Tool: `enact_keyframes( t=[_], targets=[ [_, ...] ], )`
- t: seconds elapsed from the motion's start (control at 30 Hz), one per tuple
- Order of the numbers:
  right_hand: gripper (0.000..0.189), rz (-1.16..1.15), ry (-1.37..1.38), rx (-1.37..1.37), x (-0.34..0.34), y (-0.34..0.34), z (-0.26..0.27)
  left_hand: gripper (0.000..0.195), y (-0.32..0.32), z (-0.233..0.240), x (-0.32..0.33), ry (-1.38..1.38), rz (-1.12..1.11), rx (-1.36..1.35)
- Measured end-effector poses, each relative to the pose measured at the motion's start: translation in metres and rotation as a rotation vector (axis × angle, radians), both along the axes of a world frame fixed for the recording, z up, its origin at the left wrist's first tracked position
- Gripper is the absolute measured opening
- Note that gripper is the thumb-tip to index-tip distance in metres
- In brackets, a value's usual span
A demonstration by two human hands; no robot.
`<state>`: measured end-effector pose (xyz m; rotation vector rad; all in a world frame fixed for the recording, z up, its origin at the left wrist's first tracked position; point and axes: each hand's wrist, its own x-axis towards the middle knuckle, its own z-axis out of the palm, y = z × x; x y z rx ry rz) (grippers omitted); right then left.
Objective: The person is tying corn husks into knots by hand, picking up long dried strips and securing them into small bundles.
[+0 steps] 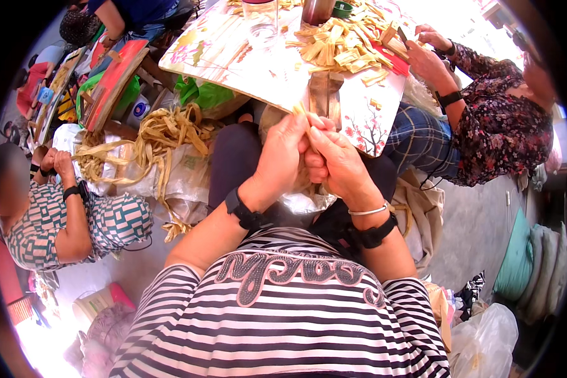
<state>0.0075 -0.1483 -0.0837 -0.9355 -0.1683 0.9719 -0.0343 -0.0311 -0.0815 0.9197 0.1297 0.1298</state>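
My left hand (282,150) and my right hand (336,158) meet in front of me at the near edge of a flower-printed tabletop (227,61). Between their fingers is a pale yellow dried strip (298,109), its top end showing above my left fingertips. The rest of it is hidden by the hands. Just beyond the right hand, a wooden block (325,92) stands at the table edge. A loose pile of folded, short yellow strips (335,43) spreads over the far part of the tabletop.
A clear jar (261,23) and a dark metallic cup (317,10) stand on the table. To the right, a person's hand (423,59) is at a knife (402,37). On the left, another person's hands (59,161) grip long strips (163,130) heaped over plastic sacks.
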Motion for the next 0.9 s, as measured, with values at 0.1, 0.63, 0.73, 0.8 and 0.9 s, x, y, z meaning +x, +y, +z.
enact_keyframes(
  t=[0.1, 0.63, 0.73, 0.8, 0.9],
  targets=[
    [0.023, 0.049, -0.175, -0.101, -0.011, -0.001, 0.023, 0.031, 0.013, 0.023, -0.001, 0.020, 0.069, -0.273],
    [0.030, -0.105, -0.456, 0.059, -0.047, 0.004, 0.034, 0.036, 0.030, 0.027, -0.036, -0.626, 0.400, 1.159],
    [0.023, -0.255, -1.131, -0.427, -0.047, 0.002, 0.022, 0.030, 0.009, 0.017, -0.051, -0.221, 0.154, 0.743],
    [0.018, -0.346, -1.163, -0.469, -0.042, 0.005, 0.008, 0.030, 0.011, 0.018, -0.048, -0.070, 0.010, 0.626],
    [0.020, -0.333, -0.689, -0.325, -0.042, 0.003, 0.005, 0.027, 0.021, 0.023, -0.042, 0.076, -0.106, 0.718]
  ],
)
